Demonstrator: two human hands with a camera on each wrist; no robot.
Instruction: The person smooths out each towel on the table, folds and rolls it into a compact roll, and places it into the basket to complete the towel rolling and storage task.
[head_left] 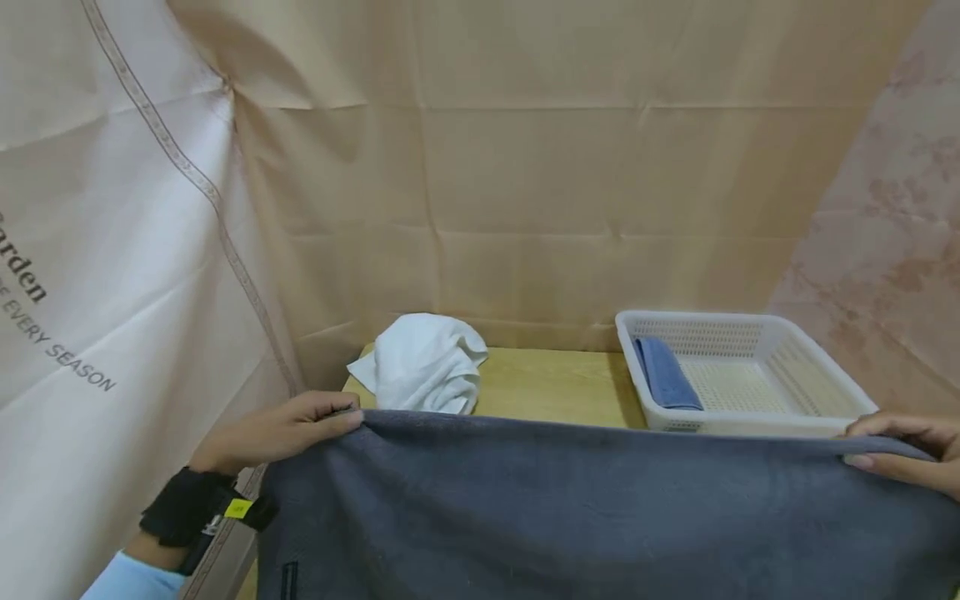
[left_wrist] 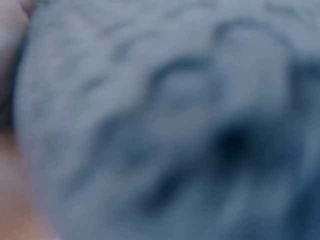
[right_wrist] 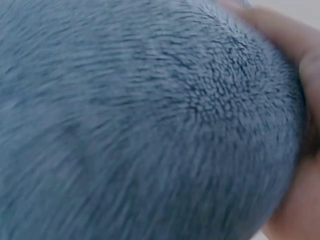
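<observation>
A blue-grey towel [head_left: 570, 508] hangs stretched between both hands across the lower part of the head view. My left hand [head_left: 288, 429] pinches its upper left edge between thumb and fingers. At the upper right edge, my right hand [head_left: 911, 450] pinches the cloth with the thumb on the near side. Blurred fabric of the towel [left_wrist: 150, 110] fills most of the left wrist view. In the right wrist view the towel's ribbed pile [right_wrist: 150, 120] shows close up, beside the right hand [right_wrist: 300, 55]. The towel's lower part runs out of the frame.
Behind the towel, a crumpled white cloth [head_left: 427, 362] lies on the wooden table [head_left: 555, 379]. To the right stands a white plastic basket [head_left: 750, 423] with a folded blue cloth [head_left: 666, 375] at its left side. Beige sheeting [head_left: 525, 183] hangs behind.
</observation>
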